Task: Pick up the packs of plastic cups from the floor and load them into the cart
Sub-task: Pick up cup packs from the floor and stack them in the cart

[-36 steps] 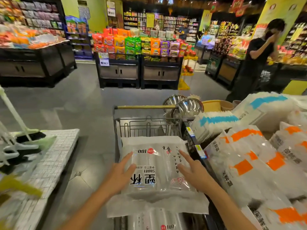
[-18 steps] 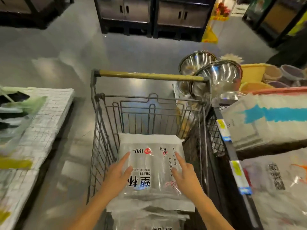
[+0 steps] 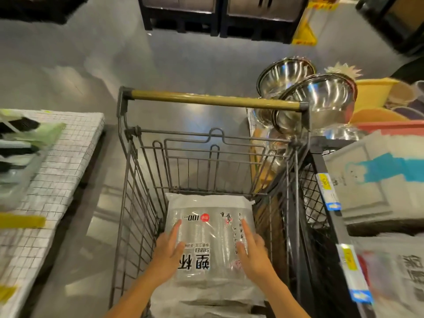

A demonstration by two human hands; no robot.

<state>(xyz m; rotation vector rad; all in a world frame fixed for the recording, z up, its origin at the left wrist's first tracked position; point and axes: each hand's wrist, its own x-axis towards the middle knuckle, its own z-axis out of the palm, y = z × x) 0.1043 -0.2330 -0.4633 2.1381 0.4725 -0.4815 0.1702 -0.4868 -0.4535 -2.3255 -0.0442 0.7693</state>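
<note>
A clear pack of plastic cups (image 3: 210, 222) with black and red print lies deep inside the grey wire cart (image 3: 213, 101), against its far end. My left hand (image 3: 168, 247) presses its left side and my right hand (image 3: 252, 251) its right side, fingers stretched along the wrapping, so the pack is held between both palms. It sits on top of at least one more pack (image 3: 206, 302) lower in the basket.
A low stand with a white grid cover (image 3: 57, 161) flanks the cart on the left. Tight against its right are a black wire shelf (image 3: 321, 171) of bagged goods and steel bowls (image 3: 319, 95). Beyond lie grey floor, dark cabinets (image 3: 218, 17) and a yellow floor sign (image 3: 305, 31).
My view tipped down from the shop aisle into the cart. Both hands carried the pack from above the cart's rim down into the basket, onto the packs below.
</note>
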